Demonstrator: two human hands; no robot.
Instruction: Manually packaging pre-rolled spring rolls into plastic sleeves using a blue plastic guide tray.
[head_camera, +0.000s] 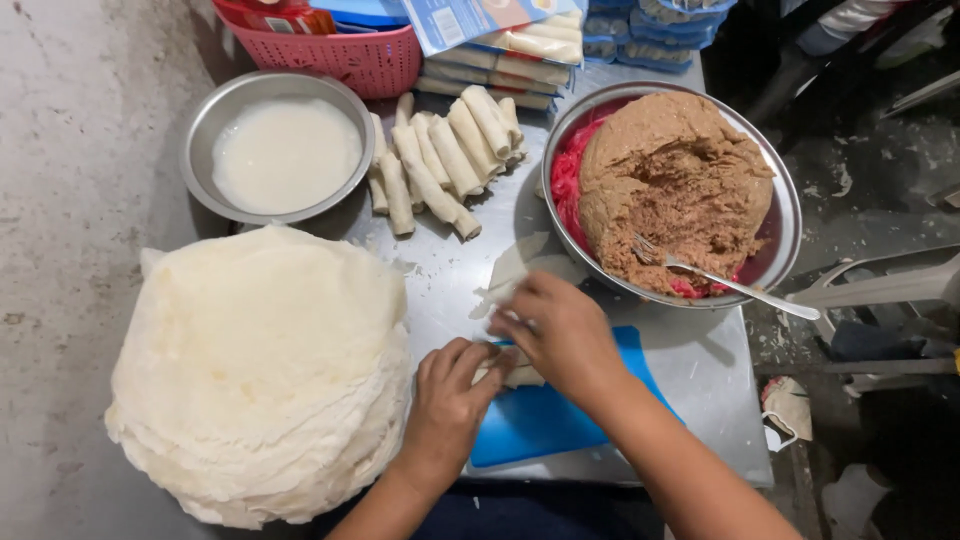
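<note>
My left hand (447, 400) and my right hand (556, 335) meet over a blue cutting board (545, 420). Between their fingers lies a pale, partly rolled wrapper (520, 377), and both hands press on it. Left of the hands sits a big stack of round white wrappers (260, 365). Several finished rolls (445, 160) are piled at the back of the metal table (700, 370). A large metal bowl (785, 215) of brown minced filling (675, 185) stands to the right, with a fork (740, 288) stuck in it.
A smaller metal bowl (205, 120) holds white liquid at the back left. Behind it are a pink basket (340, 55) and packed rolls in clear bags (510, 60). A loose torn wrapper (520, 265) lies by the big bowl. A grey wall runs along the left.
</note>
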